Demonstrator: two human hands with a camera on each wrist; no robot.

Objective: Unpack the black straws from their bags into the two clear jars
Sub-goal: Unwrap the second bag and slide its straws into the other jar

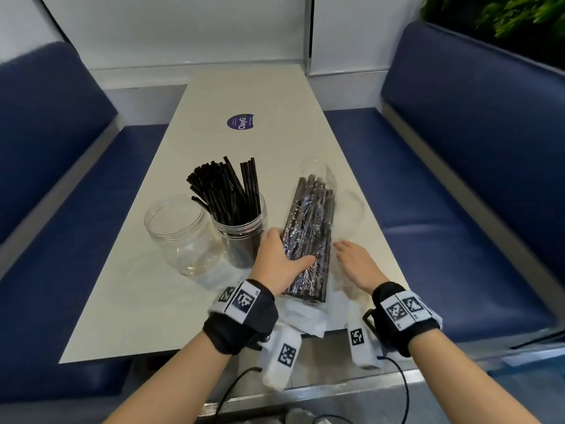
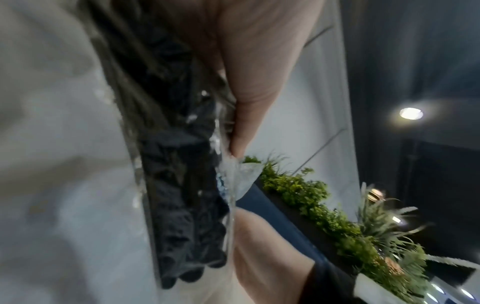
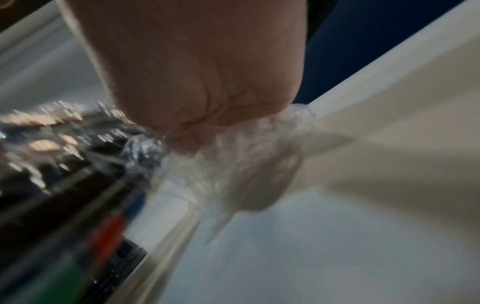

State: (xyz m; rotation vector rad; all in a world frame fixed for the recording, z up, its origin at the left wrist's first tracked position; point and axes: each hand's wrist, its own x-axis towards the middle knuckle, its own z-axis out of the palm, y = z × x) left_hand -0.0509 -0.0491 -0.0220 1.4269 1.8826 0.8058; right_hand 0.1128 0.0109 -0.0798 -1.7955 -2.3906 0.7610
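A clear bag of black straws (image 1: 308, 228) lies lengthwise on the pale table (image 1: 137, 301), right of centre. My left hand (image 1: 289, 250) grips its near half, thumb across the top and fingers round the left side; the thumb (image 2: 249, 107) presses the bag (image 2: 182, 185) in the left wrist view. My right hand (image 1: 351, 258) rests with straight fingers on loose clear plastic (image 3: 241, 164) just right of the bag. Two clear jars stand left of the bag: the empty jar (image 1: 183, 237), and the jar (image 1: 243, 240) packed with upright black straws (image 1: 226, 188).
Emptied clear bags (image 1: 305, 318) lie at the table's near edge under my wrists, and more clear plastic (image 1: 351, 209) right of the bag. A purple sticker (image 1: 240, 121) marks the far table. Blue benches (image 1: 458, 209) flank both sides; plants (image 1: 504, 19) stand at the back right.
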